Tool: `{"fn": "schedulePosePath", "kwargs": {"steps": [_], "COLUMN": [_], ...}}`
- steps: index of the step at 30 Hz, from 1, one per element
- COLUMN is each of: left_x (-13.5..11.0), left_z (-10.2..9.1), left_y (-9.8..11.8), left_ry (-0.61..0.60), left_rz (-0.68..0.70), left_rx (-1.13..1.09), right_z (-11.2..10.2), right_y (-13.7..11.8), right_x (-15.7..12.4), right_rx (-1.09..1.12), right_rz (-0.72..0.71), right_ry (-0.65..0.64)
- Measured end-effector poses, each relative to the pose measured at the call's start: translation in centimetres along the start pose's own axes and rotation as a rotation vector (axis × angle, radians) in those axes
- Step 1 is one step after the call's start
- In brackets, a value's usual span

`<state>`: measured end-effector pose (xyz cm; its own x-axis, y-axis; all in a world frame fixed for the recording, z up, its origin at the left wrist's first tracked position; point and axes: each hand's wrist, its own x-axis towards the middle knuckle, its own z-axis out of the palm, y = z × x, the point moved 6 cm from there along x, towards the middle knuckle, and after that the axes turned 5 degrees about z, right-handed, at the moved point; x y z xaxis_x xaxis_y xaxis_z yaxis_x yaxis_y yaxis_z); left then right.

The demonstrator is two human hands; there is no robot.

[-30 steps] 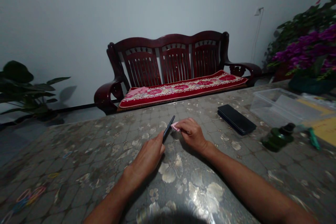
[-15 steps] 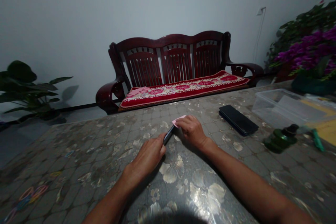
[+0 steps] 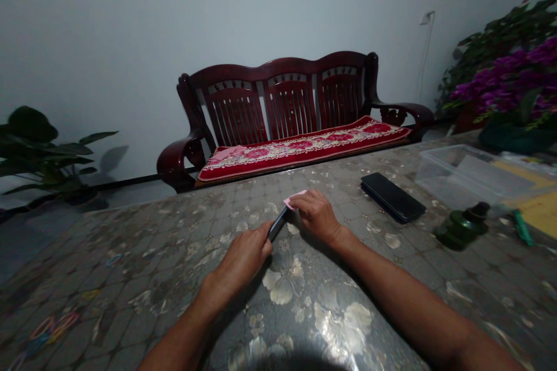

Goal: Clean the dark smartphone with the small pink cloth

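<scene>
My left hand [image 3: 247, 252] is closed around the near end of a slim dark object [image 3: 277, 225], which looks like a phone seen edge-on. It points away from me over the table, and its near end is hidden in my fingers. At its far end, my right hand [image 3: 317, 214] pinches a small pink cloth or paper [image 3: 292, 198] against it. Bent fingers cover much of the pink piece, so I cannot tell which material it is.
On the right of the patterned table [image 3: 183, 278] lie a black phone or case [image 3: 393, 197], a green bottle [image 3: 462, 228], a clear plastic box [image 3: 439, 171] and a green marker-like item [image 3: 523, 227]. Coloured bands [image 3: 56, 327] lie at left. Behind stands a wooden bench [image 3: 287, 98].
The view has shifted slightly, so things at the right appear a little further left. Both hands keep their hold on the dark object and the pink piece.
</scene>
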<state>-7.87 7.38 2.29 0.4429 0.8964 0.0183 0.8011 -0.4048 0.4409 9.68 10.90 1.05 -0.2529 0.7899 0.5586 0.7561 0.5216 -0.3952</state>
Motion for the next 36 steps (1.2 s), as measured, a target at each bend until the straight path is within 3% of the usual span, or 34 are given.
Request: {"fn": "schedulePosePath", "kwargs": {"steps": [3, 6, 10, 17, 21, 28, 32, 36], "left_x": [0.3, 0.7, 1.4, 2.3, 2.4, 2.2, 1.6, 1.4], "left_z": [-0.1, -0.2, 0.5, 2.7, 3.0, 4.5, 5.9, 6.5], "left_y": [-0.6, -1.4, -1.9, -2.2, -2.7, -2.9, -2.6, -2.9], "left_ry": [-0.042, -0.028, -0.011, -0.114, -0.122, -0.123, -0.218, -0.201], "left_rz": [0.015, 0.038, 0.081, -0.050, -0.075, -0.005, -0.101, -0.163], "left_rx": [-0.086, -0.140, -0.296, -0.764, -0.719, -0.530, -0.712, -0.733], "right_z": [-0.5, -0.4, 0.1, 1.3, 2.3, 2.5, 2.7, 2.8], "right_y": [2.1, 2.6, 2.4, 1.8, 0.3, 1.2, 1.1, 0.8], "right_x": [0.3, 0.3, 0.4, -0.5, -1.0, -0.5, -0.6, -0.8], "right_rx": [0.026, 0.044, 0.021, -0.021, -0.049, -0.207, -0.255, -0.258], "right_rz": [0.204, 0.292, 0.293, 0.206, 0.069, 0.162, 0.149, 0.161], "right_ry": [0.044, 0.034, -0.015, -0.047, -0.112, -0.254, -0.311, -0.330]}}
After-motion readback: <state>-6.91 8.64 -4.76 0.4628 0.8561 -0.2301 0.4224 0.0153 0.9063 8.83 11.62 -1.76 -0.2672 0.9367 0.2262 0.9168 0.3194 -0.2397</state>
